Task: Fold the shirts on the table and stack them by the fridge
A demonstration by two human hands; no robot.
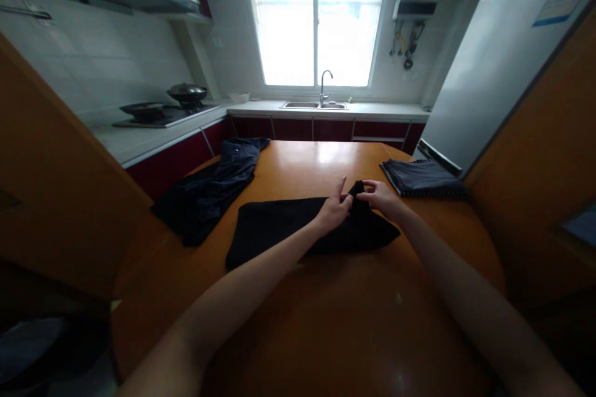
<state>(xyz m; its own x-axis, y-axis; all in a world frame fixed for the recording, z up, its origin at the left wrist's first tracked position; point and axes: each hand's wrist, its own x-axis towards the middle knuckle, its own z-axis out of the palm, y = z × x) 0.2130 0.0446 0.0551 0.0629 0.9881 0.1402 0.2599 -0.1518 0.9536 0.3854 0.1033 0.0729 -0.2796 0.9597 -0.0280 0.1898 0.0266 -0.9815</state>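
Observation:
A black garment, folded into a long flat shape, lies across the middle of the wooden table; its exact kind does not show. Near its right end, a bunched part of the cloth is raised between my two hands. My left hand pinches this cloth from the left, with the index finger pointing up. From the right, my right hand grips the same raised part between thumb and fingers. The garment's right corner rests on the table below my right hand.
The round-edged wooden table fills the foreground. A crumpled dark navy garment lies at its left edge, and a folded dark grey cloth at the right. Behind are a sink, a stove with pans and a fridge.

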